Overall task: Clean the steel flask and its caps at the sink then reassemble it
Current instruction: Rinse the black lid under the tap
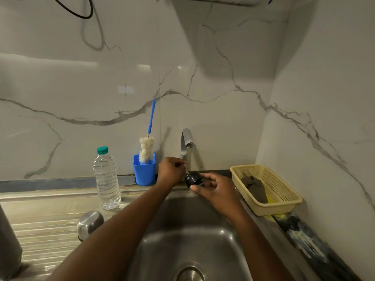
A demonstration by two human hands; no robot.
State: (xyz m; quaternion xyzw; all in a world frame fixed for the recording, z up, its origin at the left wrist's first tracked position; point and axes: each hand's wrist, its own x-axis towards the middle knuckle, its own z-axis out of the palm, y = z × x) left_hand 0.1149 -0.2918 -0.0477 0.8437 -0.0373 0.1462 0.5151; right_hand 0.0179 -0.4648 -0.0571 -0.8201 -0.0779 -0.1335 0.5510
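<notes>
I stand at a steel sink [233,236] set against a marble-patterned wall, with a ribbed draining board [40,236] to its left. At the far left edge of the board stands a tall grey cylinder, cut off by the frame, which I take to be the steel flask [8,246]. On the counter right of the sink sits a cream basket [288,201] with a brown cloth [255,188] in it. On the board stand a clear water bottle [106,179] and, by the wall, a blue cup [144,173] holding a bottle brush [146,148]. A domed steel cap [90,224] lies on the board, near the basin's left rim. My hands are close together under the tap [186,140] but not touching. My left hand [170,171] has its fingers curled, pinching the small tap handle [185,164]. My right hand [215,191] grips the black inner cap [192,178] just below the spout. I see no water running. I judge I am at the start of rinsing this cap: the next move calls for turning the handle to open the water, keeping the cap steady beneath the stream.
</notes>
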